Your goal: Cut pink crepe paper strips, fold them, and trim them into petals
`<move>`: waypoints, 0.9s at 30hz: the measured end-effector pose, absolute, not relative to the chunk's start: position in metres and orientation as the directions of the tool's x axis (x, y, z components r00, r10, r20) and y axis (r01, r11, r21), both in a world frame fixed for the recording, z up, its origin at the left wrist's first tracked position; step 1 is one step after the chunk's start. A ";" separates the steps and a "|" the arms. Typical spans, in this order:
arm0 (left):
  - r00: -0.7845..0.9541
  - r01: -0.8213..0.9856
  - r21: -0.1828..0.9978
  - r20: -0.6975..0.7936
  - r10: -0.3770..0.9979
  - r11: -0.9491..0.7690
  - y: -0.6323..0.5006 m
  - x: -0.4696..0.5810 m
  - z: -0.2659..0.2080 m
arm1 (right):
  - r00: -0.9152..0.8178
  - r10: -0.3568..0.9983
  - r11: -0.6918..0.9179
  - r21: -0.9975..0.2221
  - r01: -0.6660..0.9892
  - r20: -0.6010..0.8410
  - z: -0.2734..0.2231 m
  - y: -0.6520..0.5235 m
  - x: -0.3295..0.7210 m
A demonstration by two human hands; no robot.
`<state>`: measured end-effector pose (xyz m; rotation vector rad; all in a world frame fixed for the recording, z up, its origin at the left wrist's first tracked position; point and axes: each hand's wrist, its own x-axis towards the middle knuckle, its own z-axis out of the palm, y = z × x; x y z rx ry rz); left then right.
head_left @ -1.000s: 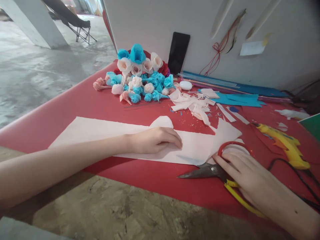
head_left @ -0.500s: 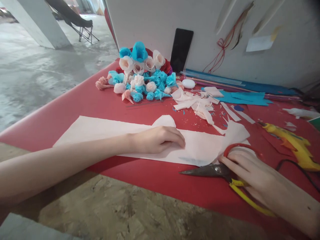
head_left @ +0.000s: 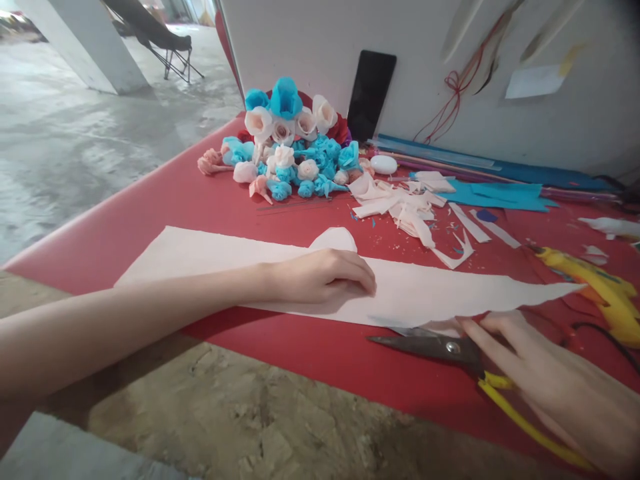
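A long sheet of pale pink crepe paper (head_left: 425,287) lies across the red table, its right end tapering to a point. My left hand (head_left: 333,277) rests on the middle of the sheet with its fingers curled together; whether they pinch the paper is hidden. A small rounded paper piece (head_left: 336,239) shows just behind that hand. My right hand (head_left: 535,373) holds a pair of scissors (head_left: 440,348) at the sheet's near edge. One blade lies below the paper's edge in front, the other partly under the paper. The scissors' yellow-wrapped handle loop shows below the hand.
Blue, white and pink paper flowers (head_left: 300,153) are heaped at the back. Paper scraps (head_left: 405,207) lie right of them. A yellow glue gun (head_left: 595,283) is at the right. A black phone (head_left: 371,97) leans on the white wall; a white oval case (head_left: 383,165) sits near it.
The paper's right end, bunched up over the right hand before, now lies stretched out to the right. My right hand and the scissors have shifted slightly right and down; the view moved a little.
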<state>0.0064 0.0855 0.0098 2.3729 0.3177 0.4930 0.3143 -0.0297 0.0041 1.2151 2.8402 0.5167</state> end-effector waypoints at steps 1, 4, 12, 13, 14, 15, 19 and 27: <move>0.901 0.093 0.669 0.259 0.349 -0.737 0.086 0.006 0.010 | -0.712 0.691 0.651 0.322 0.687 0.123 0.002 -0.030 0.312; 0.898 0.096 0.674 0.260 0.356 -0.733 0.087 0.006 0.010 | -0.752 0.651 0.687 0.338 0.643 0.105 -0.001 -0.029 0.305; 0.887 0.102 0.698 0.259 0.383 -0.709 0.084 0.008 0.010 | -0.752 0.647 0.709 0.264 0.654 0.128 -0.004 -0.020 0.288; 0.884 0.103 0.698 0.261 0.387 -0.708 0.084 0.008 0.009 | -0.750 0.647 0.706 0.265 0.657 0.137 -0.003 -0.019 0.288; 0.883 0.104 0.697 0.263 0.389 -0.709 0.084 0.008 0.009 | -0.750 0.646 0.705 0.267 0.657 0.138 -0.003 -0.018 0.288; 0.884 0.105 0.694 0.264 0.386 -0.713 0.084 0.008 0.008 | -0.758 0.638 0.713 0.271 0.647 0.133 -0.001 -0.017 0.288; 0.906 0.077 0.668 0.263 0.332 -0.740 0.088 0.006 0.007 | -0.809 0.582 0.767 0.275 0.580 0.083 0.006 -0.014 0.291; 0.911 0.053 0.664 0.274 0.309 -0.746 0.090 0.005 0.007 | -0.852 0.504 0.825 0.213 0.523 0.140 0.006 -0.018 0.306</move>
